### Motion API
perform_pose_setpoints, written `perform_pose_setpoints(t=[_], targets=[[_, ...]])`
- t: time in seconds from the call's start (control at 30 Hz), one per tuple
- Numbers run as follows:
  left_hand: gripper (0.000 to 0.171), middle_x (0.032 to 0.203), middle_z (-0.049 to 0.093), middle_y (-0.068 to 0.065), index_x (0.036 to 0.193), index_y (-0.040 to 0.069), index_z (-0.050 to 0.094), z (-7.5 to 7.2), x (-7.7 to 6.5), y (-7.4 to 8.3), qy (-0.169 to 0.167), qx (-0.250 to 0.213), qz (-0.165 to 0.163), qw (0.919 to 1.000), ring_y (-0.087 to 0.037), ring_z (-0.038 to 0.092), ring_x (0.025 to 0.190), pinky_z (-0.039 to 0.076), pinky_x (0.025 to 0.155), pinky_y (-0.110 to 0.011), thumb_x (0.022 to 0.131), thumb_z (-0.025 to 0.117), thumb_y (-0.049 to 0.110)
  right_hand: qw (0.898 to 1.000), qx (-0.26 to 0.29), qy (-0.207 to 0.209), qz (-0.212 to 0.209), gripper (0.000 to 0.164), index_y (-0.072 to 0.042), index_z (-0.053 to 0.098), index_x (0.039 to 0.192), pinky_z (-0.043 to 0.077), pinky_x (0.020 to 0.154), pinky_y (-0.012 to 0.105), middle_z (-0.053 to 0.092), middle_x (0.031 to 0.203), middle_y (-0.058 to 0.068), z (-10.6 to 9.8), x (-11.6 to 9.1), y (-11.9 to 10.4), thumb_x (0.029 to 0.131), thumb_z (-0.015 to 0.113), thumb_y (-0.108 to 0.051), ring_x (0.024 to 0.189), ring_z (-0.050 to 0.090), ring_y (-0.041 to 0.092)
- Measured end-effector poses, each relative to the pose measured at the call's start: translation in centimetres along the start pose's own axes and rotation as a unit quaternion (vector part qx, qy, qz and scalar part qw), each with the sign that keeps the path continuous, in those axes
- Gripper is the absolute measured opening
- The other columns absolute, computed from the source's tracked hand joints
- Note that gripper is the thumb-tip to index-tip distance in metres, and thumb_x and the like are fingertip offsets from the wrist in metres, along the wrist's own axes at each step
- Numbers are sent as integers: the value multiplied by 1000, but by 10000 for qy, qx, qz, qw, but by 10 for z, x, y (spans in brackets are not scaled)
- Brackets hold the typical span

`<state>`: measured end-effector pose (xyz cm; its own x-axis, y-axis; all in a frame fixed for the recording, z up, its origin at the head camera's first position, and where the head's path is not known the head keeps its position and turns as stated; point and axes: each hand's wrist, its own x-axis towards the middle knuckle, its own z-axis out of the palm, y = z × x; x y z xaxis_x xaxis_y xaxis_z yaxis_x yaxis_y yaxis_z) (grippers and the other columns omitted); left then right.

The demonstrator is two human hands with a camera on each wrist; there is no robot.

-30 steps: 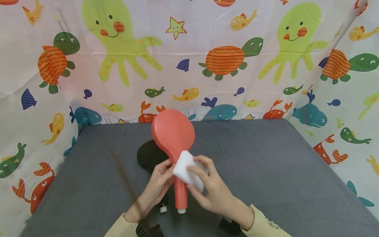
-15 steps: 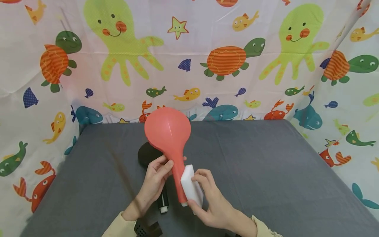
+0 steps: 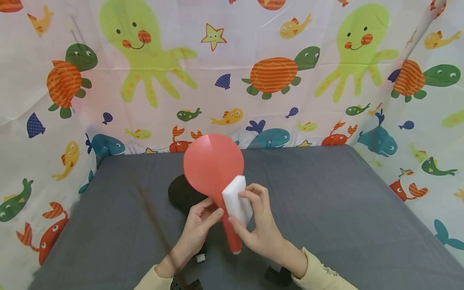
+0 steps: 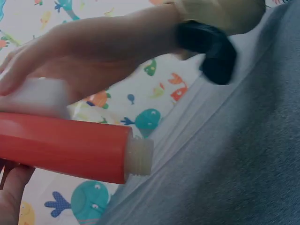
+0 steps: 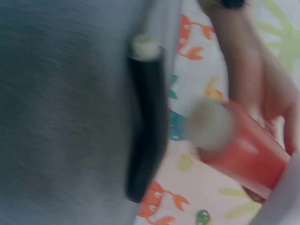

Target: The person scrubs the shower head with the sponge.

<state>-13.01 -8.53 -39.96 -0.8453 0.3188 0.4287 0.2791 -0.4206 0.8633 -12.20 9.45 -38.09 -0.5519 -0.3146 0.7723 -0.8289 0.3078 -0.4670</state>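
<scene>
Mid-work. We have a coral-red, round-headed plastic shower handset [image 3: 213, 164] raised above a dark grey cloth table cover [image 3: 326, 201], head up and away from us, handle slanting down to the right. Left hand [image 3: 198, 225]: thumb in front, fingers behind, so we read a pinch on the neck. Right hand [image 3: 264, 230]: pinching a white, foam-like rectangular block [image 3: 237, 203] between thumb and fingertips, over the right side of the neck just below the head. Contact looks likely; the left wrist view sets block against handle, though blurred.

Below, a black handset of similar shape [image 3: 183, 193] lies on the cloth, partly hidden behind the red one and the left hand. The red handle's pale threaded end [image 4: 140, 157] stands bare.

Our judgement: a wiping step, block along neck and handle. The next stroke would call for light pressure from the right and a firm hold from the left; the far side may need a turn of the handset
</scene>
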Motion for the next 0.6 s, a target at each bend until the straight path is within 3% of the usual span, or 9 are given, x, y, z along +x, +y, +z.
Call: perform_pose_setpoints(t=[0.13, 0.27, 0.43, 0.6], targets=[[29, 112, 59, -10, 123, -9, 50, -7, 2, 4, -30, -178, 458, 9988, -18, 60, 98, 51, 82, -32, 94, 46, -6, 9978, 351, -436, -350, 39, 6, 41, 113, 45, 67, 32, 35, 111, 22, 0, -12, -11, 91, 57, -22, 99, 38, 26], [31, 113, 59, -10, 125, -9, 47, -11, 3, 7, -95, -327, 618, 9975, -17, 59, 100, 50, 84, -32, 94, 43, -7, 9944, 728, -677, -348, 33, 8, 40, 109, 48, 67, 30, 37, 106, 21, -3, -19, -18, 89, 57, -12, 97, 40, 24], [33, 117, 56, -11, 128, -8, 44, -6, 2, 1, -432, -472, 598, 9962, -18, 58, 103, 50, 86, -34, 95, 41, -8, 9869, 1521, -263, 469, 37, 7, 38, 118, 50, 77, 32, 37, 116, 20, 2, -19, -2, 87, 58, 1, 105, 45, 24], [35, 117, 55, -9, 129, -5, 45, 5, -1, -4, -701, -559, 467, 9949, -17, 56, 104, 49, 86, -37, 95, 40, -8, 9494, 2686, 624, 1501, 41, 4, 26, 126, 51, 77, 31, 33, 127, 16, 4, -4, 7, 91, 47, 7, 107, 50, 27]])
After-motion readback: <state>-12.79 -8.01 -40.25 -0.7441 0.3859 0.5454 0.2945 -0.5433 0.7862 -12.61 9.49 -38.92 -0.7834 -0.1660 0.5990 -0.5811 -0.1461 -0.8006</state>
